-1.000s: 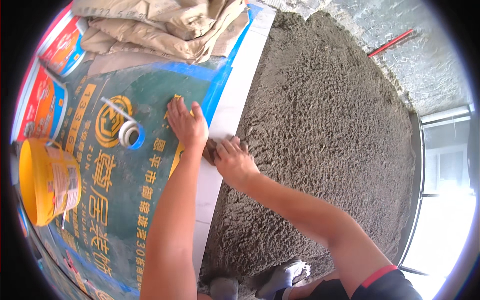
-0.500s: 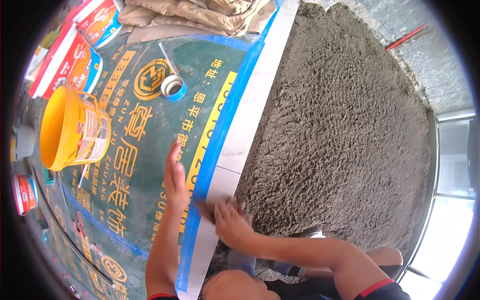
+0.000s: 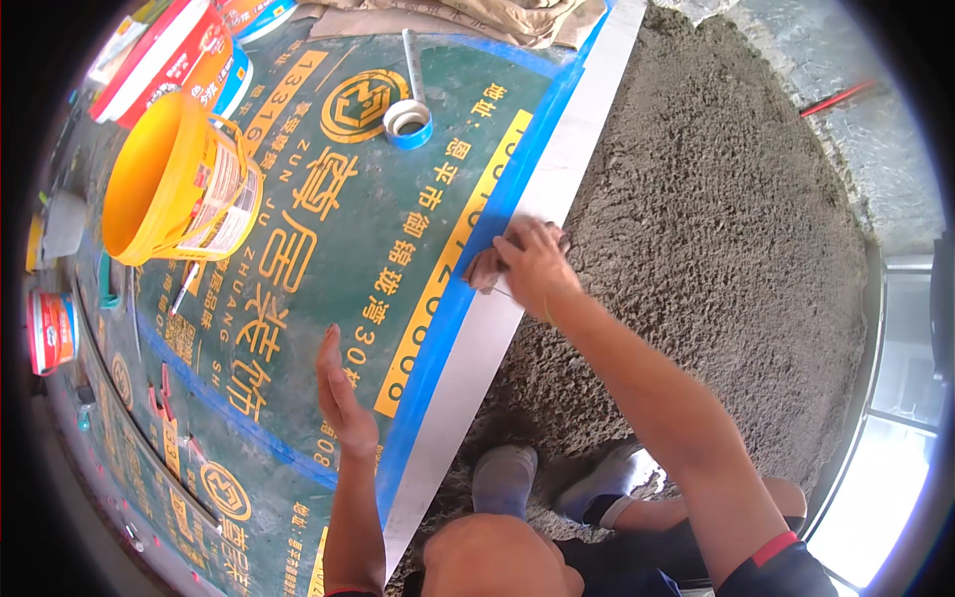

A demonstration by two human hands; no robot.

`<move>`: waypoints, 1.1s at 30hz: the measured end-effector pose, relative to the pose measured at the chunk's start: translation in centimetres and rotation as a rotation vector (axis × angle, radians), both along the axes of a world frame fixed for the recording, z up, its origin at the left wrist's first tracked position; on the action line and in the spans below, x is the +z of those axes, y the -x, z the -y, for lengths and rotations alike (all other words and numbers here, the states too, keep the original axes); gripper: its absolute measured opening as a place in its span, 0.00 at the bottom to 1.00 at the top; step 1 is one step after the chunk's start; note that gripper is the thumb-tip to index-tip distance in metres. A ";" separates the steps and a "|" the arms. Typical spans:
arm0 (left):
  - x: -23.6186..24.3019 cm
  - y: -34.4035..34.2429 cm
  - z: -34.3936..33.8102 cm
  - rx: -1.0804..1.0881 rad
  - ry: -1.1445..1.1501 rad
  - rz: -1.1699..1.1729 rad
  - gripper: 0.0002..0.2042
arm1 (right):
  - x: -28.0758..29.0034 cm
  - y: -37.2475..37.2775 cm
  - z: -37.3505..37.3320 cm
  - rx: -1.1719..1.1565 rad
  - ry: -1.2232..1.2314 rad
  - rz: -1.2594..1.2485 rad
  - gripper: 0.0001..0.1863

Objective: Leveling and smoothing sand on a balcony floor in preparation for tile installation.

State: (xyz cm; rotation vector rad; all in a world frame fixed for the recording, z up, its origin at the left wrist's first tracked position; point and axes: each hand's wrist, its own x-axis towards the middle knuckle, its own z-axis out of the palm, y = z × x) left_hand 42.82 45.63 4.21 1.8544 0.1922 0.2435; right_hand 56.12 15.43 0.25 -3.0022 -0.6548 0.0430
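Note:
My right hand [image 3: 537,264] is closed on a crumpled brownish piece that looks like a rag [image 3: 484,270]. It presses this onto the white tile strip [image 3: 477,348], close to the blue tape [image 3: 438,370] along its left edge. Blur and my fingers hide part of the piece. My left hand [image 3: 344,398] is raised over the green printed floor sheet [image 3: 298,343], fingers stretched out, holding nothing. Rough grey mortar [image 3: 706,269] spreads to the right of the strip.
A yellow bucket [image 3: 149,179] stands at the left, with red and white tubs [image 3: 164,65] behind it. A blue tape roll [image 3: 410,127] and a pale tube [image 3: 413,65] lie on the sheet. Folded brown paper bags [image 3: 448,22] are at the back. My feet [image 3: 504,478] stand on the mortar.
My right hand has moved forward along the tile strip with the rag-like piece. My left hand stays open beside it. The whole view has shifted, with the bucket and tape roll now higher.

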 end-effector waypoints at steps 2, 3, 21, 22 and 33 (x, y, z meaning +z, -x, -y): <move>0.4 1.1 -1.3 0.030 0.010 -0.040 0.26 | 2.1 4.7 -4.7 -0.040 -0.206 -0.080 0.25; 0.6 1.4 -1.4 0.053 0.047 -0.027 0.27 | 1.7 7.5 -6.1 -0.019 -0.290 -0.065 0.26; 2.8 6.0 -6.2 0.209 0.004 -0.031 0.23 | 4.7 13.5 -10.9 0.218 -0.500 -0.305 0.34; 2.6 5.6 -5.8 0.163 -0.044 -0.106 0.20 | 4.5 13.9 -10.6 0.217 -0.428 -0.307 0.34; 0.2 6.7 0.0 -0.671 -0.640 -0.041 0.37 | 8.6 16.3 -5.0 -0.443 -1.092 -0.470 0.21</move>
